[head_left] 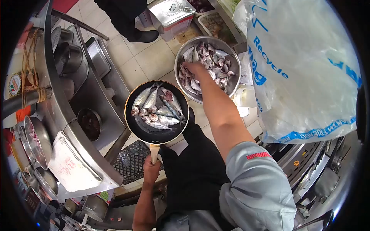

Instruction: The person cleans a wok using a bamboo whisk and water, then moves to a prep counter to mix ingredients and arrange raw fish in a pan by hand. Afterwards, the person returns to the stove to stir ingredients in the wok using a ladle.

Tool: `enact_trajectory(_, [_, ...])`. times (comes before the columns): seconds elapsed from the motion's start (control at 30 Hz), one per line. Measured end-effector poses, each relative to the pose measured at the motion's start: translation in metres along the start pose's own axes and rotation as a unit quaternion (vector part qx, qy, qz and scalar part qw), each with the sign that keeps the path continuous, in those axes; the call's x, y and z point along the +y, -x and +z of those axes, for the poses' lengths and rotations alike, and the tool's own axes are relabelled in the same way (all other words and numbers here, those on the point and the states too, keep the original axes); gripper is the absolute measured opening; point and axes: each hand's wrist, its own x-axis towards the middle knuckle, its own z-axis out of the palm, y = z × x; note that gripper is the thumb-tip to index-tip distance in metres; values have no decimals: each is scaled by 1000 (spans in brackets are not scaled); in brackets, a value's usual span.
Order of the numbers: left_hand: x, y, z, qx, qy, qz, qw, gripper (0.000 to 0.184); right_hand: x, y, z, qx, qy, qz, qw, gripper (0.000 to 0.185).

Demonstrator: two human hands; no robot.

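Note:
My left hand [152, 169] is wrapped round the pale handle of a black frying pan [137, 129]. Several whole silvery fish [152, 98] lie in the pan, most on its upper and middle part. To the right, a large steel bowl [179, 82] holds many fish pieces [216, 63]. My right hand [195, 70] reaches into the left side of this bowl, fingers down among the fish. Its fingertips are hidden, so what they grip, if anything, does not show.
A steel counter [61, 111] with pots and a folded white cloth [69, 165] runs along the left. A large plastic bag [304, 73] fills the upper right. A square metal tin [171, 15] and another person's dark shoe [145, 36] are at the top.

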Motion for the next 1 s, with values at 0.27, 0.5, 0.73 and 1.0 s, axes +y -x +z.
enact_trajectory(0.27, [-1, -5, -2, 10, -18, 15, 1000, 10, -16, 12, -17, -26, 337, -165, 926, 59])
enact_trajectory(0.5, [-5, -12, -8, 0, -16, -5, 1000, 11, 6, 11, -49, 52, 225, -203, 952, 61])
enact_trajectory(0.73, [-6, -16, -3, -2, -24, -10, 1000, 12, -33, 112, -78, 30, 25, -194, 980, 50])
enact_trajectory(1.0, [7, -9, 2, -18, 32, 5, 999, 10, 5, 269, -2, -256, 181, -496, 809, 42])
